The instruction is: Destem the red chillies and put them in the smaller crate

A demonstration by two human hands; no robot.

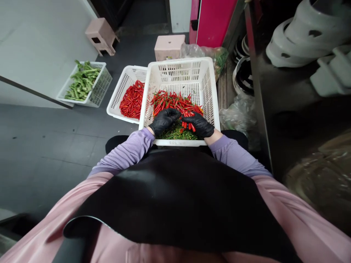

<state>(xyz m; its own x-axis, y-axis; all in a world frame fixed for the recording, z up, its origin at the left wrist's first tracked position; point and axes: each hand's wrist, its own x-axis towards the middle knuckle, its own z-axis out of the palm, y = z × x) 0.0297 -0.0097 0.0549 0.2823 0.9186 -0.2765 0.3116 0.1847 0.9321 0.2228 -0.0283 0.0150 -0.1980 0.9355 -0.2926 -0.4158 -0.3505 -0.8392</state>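
Observation:
In black gloves, both my hands are over a large white basket. My right hand is closed around several red chilies, whose ends stick out below its fingers. Close beside it, my left hand has its fingers pinched together; what they hold is too small to make out. Loose red chilies with green stems lie in the basket beyond my hands. A heap of green stems lies at the near side, partly hidden under my hands.
A smaller white basket of red chilies adjoins on the left. Farther left, another basket holds green vegetables. Pink stools and plastic bags stand around. A dark shelf edge runs along the right.

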